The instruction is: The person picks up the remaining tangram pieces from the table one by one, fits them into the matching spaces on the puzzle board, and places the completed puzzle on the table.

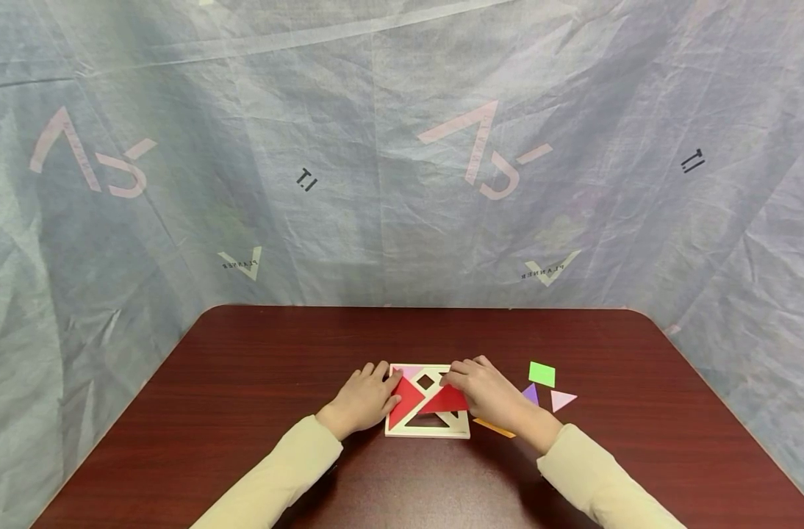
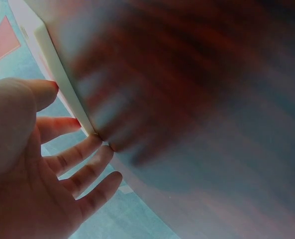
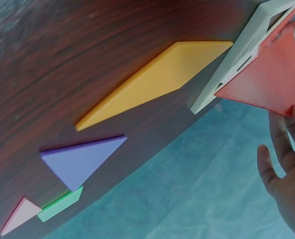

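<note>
A white tangram board [image 1: 428, 433] lies on the table with a red triangle [image 1: 404, 402] set in its left side and a pink piece [image 1: 410, 371] at the top left. My left hand [image 1: 361, 398] rests at the board's left edge, thumb and index fingertips on the red triangle there; in the left wrist view its fingers are spread along the board's side. A second red triangle [image 3: 269, 74] is pinched by my right hand [image 1: 486, 391], tilted over the board's right part. Below it, a dark triangular cutout [image 1: 427, 420] shows in the board.
To the right of the board lie an orange parallelogram [image 3: 147, 82], a purple triangle [image 3: 82, 159], a green piece [image 1: 542, 374] and a small pink triangle [image 1: 562, 400]. The dark red table [image 1: 256, 353] ends at a grey printed cloth [image 1: 375, 257] behind.
</note>
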The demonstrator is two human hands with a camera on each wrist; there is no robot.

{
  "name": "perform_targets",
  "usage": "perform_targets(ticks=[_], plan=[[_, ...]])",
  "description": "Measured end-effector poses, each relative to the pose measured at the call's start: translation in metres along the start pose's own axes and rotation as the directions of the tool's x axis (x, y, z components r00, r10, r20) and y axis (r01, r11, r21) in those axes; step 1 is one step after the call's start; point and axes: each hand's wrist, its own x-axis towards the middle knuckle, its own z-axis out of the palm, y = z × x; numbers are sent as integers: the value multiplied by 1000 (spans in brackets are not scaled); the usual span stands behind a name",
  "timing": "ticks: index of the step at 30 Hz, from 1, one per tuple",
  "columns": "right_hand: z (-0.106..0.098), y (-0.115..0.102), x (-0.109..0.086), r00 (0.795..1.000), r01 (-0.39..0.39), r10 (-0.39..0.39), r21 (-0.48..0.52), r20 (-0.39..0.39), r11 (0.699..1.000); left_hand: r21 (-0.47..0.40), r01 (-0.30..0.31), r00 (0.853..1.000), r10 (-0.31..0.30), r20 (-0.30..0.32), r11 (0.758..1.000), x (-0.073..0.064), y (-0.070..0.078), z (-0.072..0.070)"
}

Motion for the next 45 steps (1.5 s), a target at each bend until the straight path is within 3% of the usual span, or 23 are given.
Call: perform_targets(ticks=[10,31,45], plan=[[2,-8,4,999,-4,3,38,33,999,1,8,1000,-8,13,1000,0,1,-2],[11,-21,12,996,82,-83,42,17,996,12,11,1000,-11,17,1000,-1,2,-3],[15,-27,12,997,72,-73,38,30,997,8,7,1000,-7,11,1000,0,2,-1]])
